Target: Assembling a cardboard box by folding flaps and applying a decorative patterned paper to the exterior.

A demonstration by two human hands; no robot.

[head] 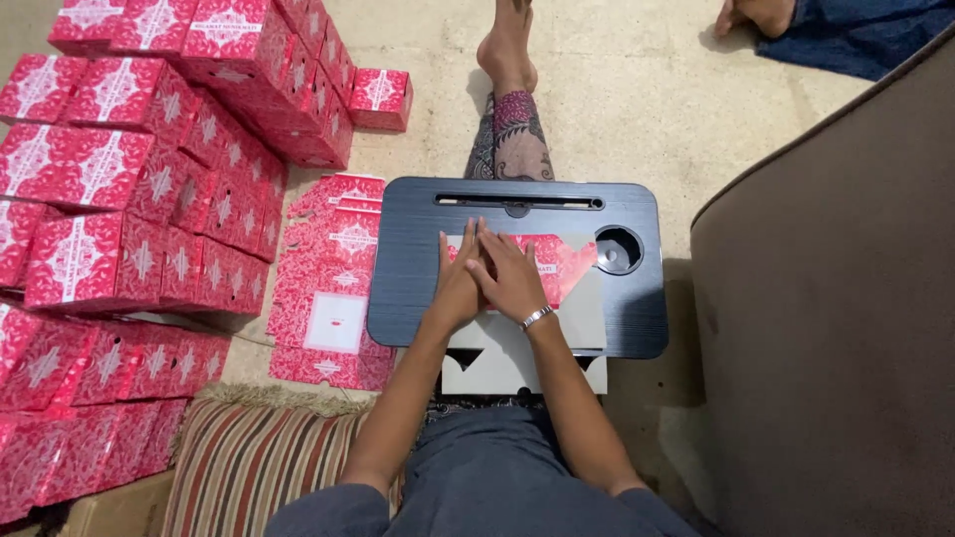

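Your left hand (456, 283) and right hand (512, 280), fingers together and flat, press one unfolded box blank (562, 288) on the lap desk (398, 308). Stacks of folded red boxes (149, 179) stand done; a pile of flat blanks (333, 288), seemingly many, remains.

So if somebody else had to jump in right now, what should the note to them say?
Left hand and right hand: both pressed flat, side by side, on the flat box sheet lying on the dark lap tray.
Done: many folded red boxes stacked on the floor to the left.
Left: this sheet is not yet folded; more flat sheets lie beside the tray.
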